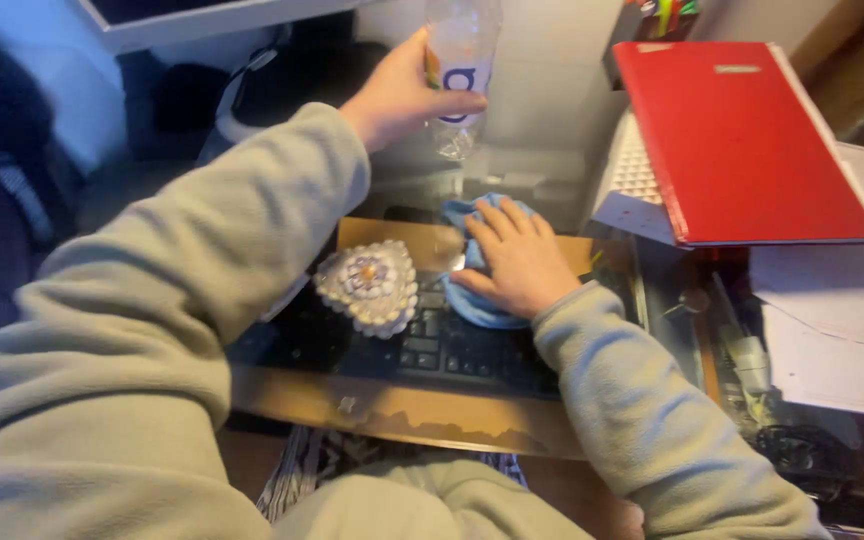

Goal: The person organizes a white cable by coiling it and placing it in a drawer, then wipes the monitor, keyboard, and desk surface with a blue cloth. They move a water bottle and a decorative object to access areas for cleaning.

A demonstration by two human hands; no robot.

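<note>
Head view looks down over your grey sleeves at a glass surface with a black keyboard showing on a shelf beneath it. Your left hand has its grip closed around a clear plastic bottle, held up off the glass and well above it, thumb across the front of the label. Your right hand lies flat, fingers spread, pressing a blue cloth onto the glass; that grip is wide and holds nothing closed, it only bears down on the fabric.

Judging from how things lie, you are in the middle of wiping: the cloth is bunched under your palm near the centre of the glass, and the bottle is lifted out of its way. Whether the patch under the cloth is already clean cannot be told, since glare and reflections hide any marks. A pearly heart-shaped box sits just beside the cloth on its left, so the glass under it looks untouched. To the right, a red folder rests on a white ridged thing, and loose white papers cover that end, so that part too appears not yet wiped. The bottle has not yet been set down anywhere.
</note>
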